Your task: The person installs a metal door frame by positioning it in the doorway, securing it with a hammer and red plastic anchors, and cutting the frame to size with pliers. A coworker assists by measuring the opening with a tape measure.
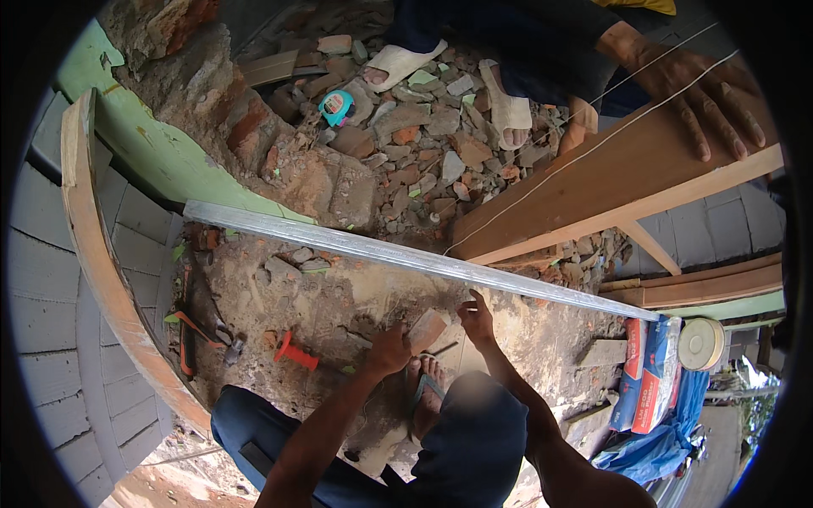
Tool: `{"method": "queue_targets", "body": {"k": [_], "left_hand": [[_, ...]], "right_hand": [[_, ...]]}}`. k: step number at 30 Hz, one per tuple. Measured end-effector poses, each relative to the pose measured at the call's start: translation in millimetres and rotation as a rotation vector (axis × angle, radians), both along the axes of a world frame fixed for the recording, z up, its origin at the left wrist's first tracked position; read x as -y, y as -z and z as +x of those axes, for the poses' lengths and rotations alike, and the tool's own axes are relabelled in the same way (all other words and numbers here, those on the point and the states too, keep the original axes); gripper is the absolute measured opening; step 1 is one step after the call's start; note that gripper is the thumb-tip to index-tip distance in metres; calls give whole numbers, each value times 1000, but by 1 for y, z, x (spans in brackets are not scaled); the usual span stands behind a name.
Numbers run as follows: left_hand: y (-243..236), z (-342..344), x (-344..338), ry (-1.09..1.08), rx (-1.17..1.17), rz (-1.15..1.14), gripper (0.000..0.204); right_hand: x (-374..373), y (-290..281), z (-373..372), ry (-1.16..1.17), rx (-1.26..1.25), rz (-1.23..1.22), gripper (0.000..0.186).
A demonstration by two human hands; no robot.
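My left hand [390, 348] is closed around the near left end of a short reddish-brown block [428, 330]; brick or wood, I cannot tell. To its right, my right hand [476, 322] is raised with curled fingers, thumb and forefinger near each other; anything between them is too small to make out. Just beyond both hands a long silvery metal bar [406, 261] runs across from the left wall to the right. A thin dark rod [445, 349] lies beside the block, close to my sandalled foot [428, 385].
A red-handled tool [296, 351], a hammer [234, 350] and orange-handled pliers [199, 328] lie at left. Beyond the bar are rubble [432, 135] and a turquoise tape measure [336, 107]. Another person's hand [707, 93] rests on a wooden frame [610, 182]; bags [648, 372] stand right.
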State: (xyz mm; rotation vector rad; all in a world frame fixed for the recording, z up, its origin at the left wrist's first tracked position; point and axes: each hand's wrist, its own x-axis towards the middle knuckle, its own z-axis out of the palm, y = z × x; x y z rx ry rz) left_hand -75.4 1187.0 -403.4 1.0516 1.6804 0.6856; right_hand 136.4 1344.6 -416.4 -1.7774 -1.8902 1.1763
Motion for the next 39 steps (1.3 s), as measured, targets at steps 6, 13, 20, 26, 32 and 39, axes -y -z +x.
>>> {"method": "queue_targets", "body": {"k": [6, 13, 20, 26, 32, 39], "left_hand": [[25, 30, -55, -191, 0, -78, 32], [68, 57, -86, -493, 104, 110, 27], [64, 56, -102, -549, 33, 135, 28], [61, 47, -105, -477, -22, 145, 31], [63, 53, -105, -494, 28, 179, 30], [74, 63, -107, -609, 30, 274, 34]], "right_hand": [[-51, 34, 1, -134, -209, 60, 41], [-84, 119, 39, -481, -90, 444, 18], [-89, 141, 42, -178, -628, 19, 28], [-94, 123, 26, -305, -698, -27, 38], [-104, 117, 13, -630, 216, 1120, 25], [-110, 95, 14, -529, 225, 764, 34]]}}
